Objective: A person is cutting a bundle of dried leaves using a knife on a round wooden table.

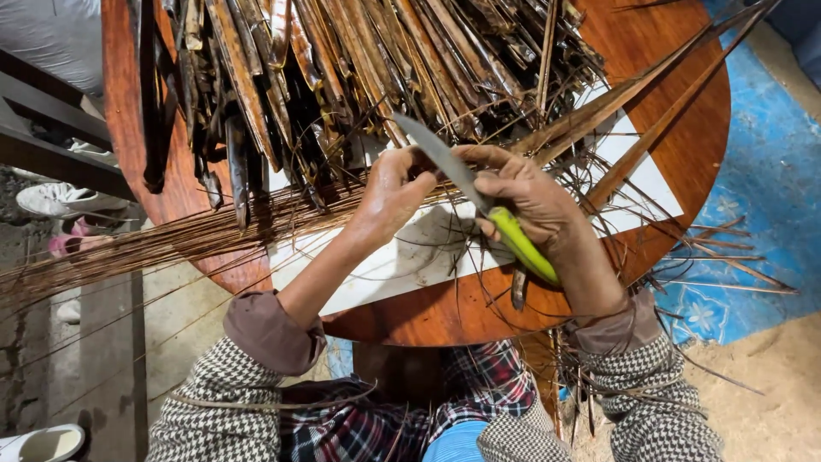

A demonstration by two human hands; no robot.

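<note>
While the right hand is closed around the yellow-green handle of a knife, its grey blade runs up and away from that grip, toward the left hand, which is pinched shut on what looks like a thin leaf strip held just beside the blade — the strip itself is too fine to see clearly between the fingers. Both grips sit over the round wooden table, above a white sheet lying flat on it. Beyond the grips lies a heap of dark dried leaf strips; off to the left-hand side a sheaf of thin brown ribs trails past the table's rim. To do this stroke well, I judge the blade should lie at a shallow angle to the strip and travel away from the pinching fingers, with the left grip keeping the strip taut so the edge peels and does not bite through — the chief risk is the blade slipping toward the left thumb. As for packages, labels or signs, none shows; the only plain surface is the white sheet under the grips, rectangular and unmarked as far as can be told. Nearer the body than the grips, checked sleeves and a plaid garment fill the view.
</note>
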